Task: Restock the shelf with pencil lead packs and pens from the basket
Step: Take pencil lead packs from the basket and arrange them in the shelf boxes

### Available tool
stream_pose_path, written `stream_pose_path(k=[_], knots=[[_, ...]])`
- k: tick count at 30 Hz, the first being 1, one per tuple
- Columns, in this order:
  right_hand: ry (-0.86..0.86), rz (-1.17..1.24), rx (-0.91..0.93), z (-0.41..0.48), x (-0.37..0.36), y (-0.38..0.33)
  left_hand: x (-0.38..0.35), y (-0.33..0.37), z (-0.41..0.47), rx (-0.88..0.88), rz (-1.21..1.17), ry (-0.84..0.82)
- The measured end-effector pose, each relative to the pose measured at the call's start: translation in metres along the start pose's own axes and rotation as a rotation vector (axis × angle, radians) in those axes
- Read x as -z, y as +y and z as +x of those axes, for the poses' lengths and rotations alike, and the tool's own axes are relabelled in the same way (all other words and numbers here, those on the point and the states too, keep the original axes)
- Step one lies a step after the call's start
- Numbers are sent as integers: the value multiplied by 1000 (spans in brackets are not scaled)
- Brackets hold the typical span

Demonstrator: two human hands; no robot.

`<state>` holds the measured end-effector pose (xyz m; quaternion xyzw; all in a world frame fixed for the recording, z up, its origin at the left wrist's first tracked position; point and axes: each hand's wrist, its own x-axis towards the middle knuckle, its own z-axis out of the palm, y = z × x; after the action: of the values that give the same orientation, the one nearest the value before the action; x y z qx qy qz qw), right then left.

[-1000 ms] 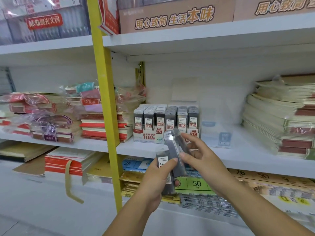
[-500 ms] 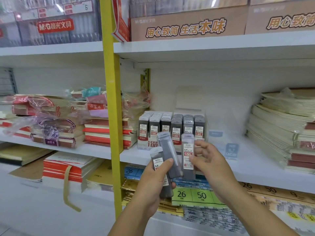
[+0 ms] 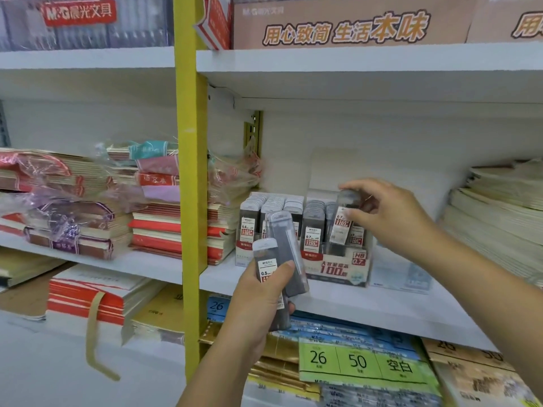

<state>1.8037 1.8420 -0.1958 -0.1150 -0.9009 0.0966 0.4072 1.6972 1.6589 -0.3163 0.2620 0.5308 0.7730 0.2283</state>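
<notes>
Two lead packs (image 3: 286, 251) in left grip (image 3: 258, 304), right grip (image 3: 390, 218) pinching third pack (image 3: 342, 227) above display box (image 3: 335, 267) rim

Two lead packs (image 3: 285, 245) are gripped in the left hand (image 3: 258, 295); a third pack (image 3: 342, 227) is pinched by the right hand (image 3: 390, 218), extended toward 1 o'clock.

Plastic-wrapped red and cream notebook stacks (image 3: 88, 218) lie left of a yellow metal upright (image 3: 188, 171). A brown cardboard carton (image 3: 346, 24) sits above, and pale exercise books (image 3: 493, 224) are stacked at right.
</notes>
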Motion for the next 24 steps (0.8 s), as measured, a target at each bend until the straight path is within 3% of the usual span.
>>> stream_pose_path(k=[6, 9, 12, 15, 17, 24], knots=[[-56, -431, 60, -10, -24, 9, -1, -3, 2, 7, 0, -7], [-4, -443, 89, -20, -29, 3, -2, -2, 0, 9, 38, -20], [77, 52, 14, -38, -29, -9, -1, 3, -3, -2, 116, -60], [-48, 687, -197, -50, -30, -25, -6, 15, -3, -28, 183, -139], [-114, 813, -255, -50, -33, -29, -9, 22, -3, -38, 208, -184], [-182, 893, -254, -48, -26, -26, -12, 19, -9, -67, 196, -197]])
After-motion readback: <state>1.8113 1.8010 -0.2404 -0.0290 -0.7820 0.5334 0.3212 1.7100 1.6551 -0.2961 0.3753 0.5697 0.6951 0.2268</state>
